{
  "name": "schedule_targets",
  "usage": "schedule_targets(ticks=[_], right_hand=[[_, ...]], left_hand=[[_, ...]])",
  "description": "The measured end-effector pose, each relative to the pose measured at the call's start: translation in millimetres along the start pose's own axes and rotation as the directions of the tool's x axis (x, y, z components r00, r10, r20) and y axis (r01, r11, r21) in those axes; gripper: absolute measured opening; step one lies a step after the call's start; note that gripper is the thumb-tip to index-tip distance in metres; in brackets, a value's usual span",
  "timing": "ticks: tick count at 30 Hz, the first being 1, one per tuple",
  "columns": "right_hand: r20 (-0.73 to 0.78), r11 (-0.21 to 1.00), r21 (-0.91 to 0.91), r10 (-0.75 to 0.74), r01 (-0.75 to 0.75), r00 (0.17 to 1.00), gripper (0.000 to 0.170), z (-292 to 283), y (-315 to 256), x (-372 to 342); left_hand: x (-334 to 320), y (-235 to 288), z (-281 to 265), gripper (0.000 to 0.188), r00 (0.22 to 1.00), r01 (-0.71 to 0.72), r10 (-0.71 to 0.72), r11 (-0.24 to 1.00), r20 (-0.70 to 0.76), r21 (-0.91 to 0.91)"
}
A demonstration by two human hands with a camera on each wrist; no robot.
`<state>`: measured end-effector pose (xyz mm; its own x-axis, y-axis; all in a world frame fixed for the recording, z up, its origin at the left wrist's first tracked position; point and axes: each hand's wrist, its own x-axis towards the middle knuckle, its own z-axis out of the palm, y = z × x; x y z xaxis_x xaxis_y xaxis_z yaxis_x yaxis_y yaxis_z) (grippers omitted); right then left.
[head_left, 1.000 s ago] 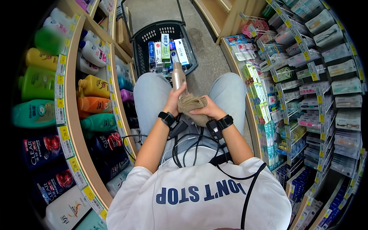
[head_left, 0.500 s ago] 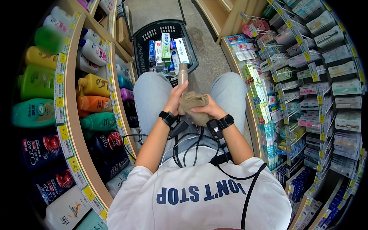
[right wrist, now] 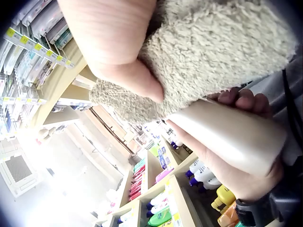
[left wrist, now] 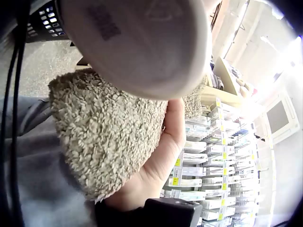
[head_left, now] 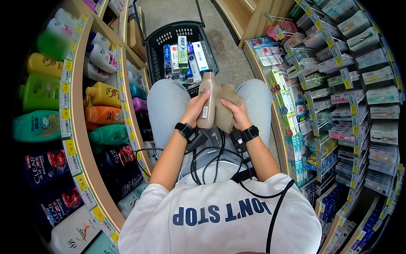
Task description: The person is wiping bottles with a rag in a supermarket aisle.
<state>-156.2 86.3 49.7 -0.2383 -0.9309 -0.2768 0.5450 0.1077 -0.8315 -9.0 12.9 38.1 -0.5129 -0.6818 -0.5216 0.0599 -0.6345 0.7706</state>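
In the head view my left hand (head_left: pixel 195 108) grips a beige bottle (head_left: pixel 207 99) with a barcode label, its cap end pointing away from me. My right hand (head_left: pixel 239 114) holds a folded, fuzzy tan towel (head_left: pixel 226 111) right beside it, thumb on top. The bottle's base (left wrist: pixel 142 52) fills the top of the left wrist view, with the towel (left wrist: pixel 106 132) and right hand (left wrist: pixel 154 168) behind. From the right wrist, the thumb presses into the towel (right wrist: pixel 213 52), while left fingers (right wrist: pixel 244 100) curl around the bottle (right wrist: pixel 232 135).
A dark shopping basket (head_left: pixel 156 63) with several boxes (head_left: pixel 182 51) stands past my knees. Shampoo bottles (head_left: pixel 40 91) line the left shelf (head_left: pixel 80 122); toothbrush packs (head_left: pixel 382 99) hang at right. Cables (head_left: pixel 211 165) run across my lap from the wrist devices.
The bottle has come back toward me and turned so its barcode label faces up. The towel has moved off the bottle, to its right, and now stands more upright.
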Motion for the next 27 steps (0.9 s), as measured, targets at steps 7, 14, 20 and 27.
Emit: schedule_targets(ticks=[7,14,20,27], right_hand=[[-0.184,0.994,-0.012,-0.106,0.105,0.977,0.029,-7,5,5],[-0.115,0.987,-0.111,-0.131,0.118,0.985,0.028,-10,8,8],[0.164,0.929,-0.329,-0.119,0.168,0.979,0.030,-6,11,6],[0.401,0.912,-0.388,0.040,0.131,0.915,0.034,-5,6,3]], left_hand=[[-3,-3,5,0.033,0.993,0.006,-0.022,0.991,0.118,0.137],[2,-10,1,0.032,0.992,0.006,-0.030,0.981,0.121,0.195],[6,-12,-5,0.034,0.998,-0.059,0.060,0.998,-0.026,0.031],[12,-14,-11,0.039,0.991,-0.102,0.087,0.982,-0.103,-0.156]])
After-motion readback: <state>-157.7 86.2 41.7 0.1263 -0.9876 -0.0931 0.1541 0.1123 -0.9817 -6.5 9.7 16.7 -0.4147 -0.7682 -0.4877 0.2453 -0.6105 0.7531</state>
